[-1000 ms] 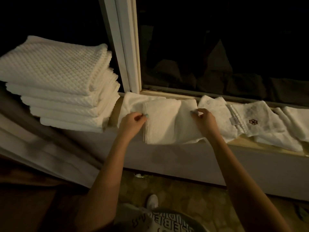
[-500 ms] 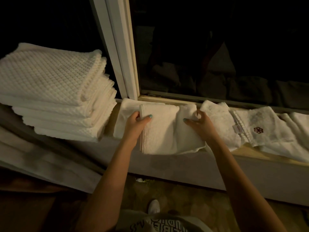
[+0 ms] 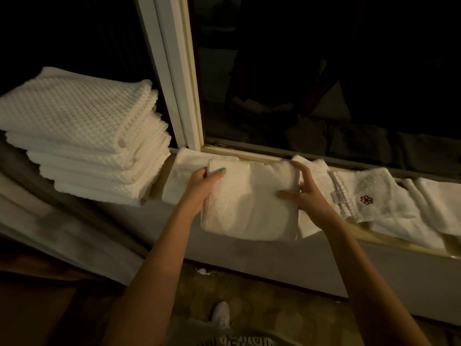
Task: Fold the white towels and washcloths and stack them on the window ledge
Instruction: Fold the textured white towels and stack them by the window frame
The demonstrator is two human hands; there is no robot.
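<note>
Far left: stack of folded waffle-weave towels (image 3: 82, 136) on the window ledge (image 3: 404, 248), edges roughly aligned, near side overhanging the ledge front a bit. Curtain (image 3: 50, 221) hangs below and to the left of it.

Just right of the stack, a flat folded washcloth (image 3: 182, 176) lies on the ledge against the white window frame (image 3: 174, 71).

My left hand (image 3: 202, 186) is clamped on the left edge of the folded washcloth in the middle (image 3: 249, 203): thumb on top, teal nail showing, fingers underneath. That cloth partly overlaps the flat one and its near edge hangs past the ledge front.

My right hand (image 3: 306, 193) is on the same cloth's right edge. Fingers are spread, thumb flat on top, other fingers along the right side. Looks like it's pressing and squaring rather than pinching; can't tell if the fingers wrap under.

Right of that hand: loose unfolded washcloths along the ledge. One carries a small label (image 3: 336, 197) and a dark flower logo (image 3: 366, 199), with a ribbed band beside the label. Another plain white cloth (image 3: 439, 206) runs toward the right edge, draped over the ledge front.

Window glass (image 3: 324, 83) above is dark, with faint reflections. Below, patterned floor (image 3: 274, 303) and one white shoe (image 3: 220, 315).
</note>
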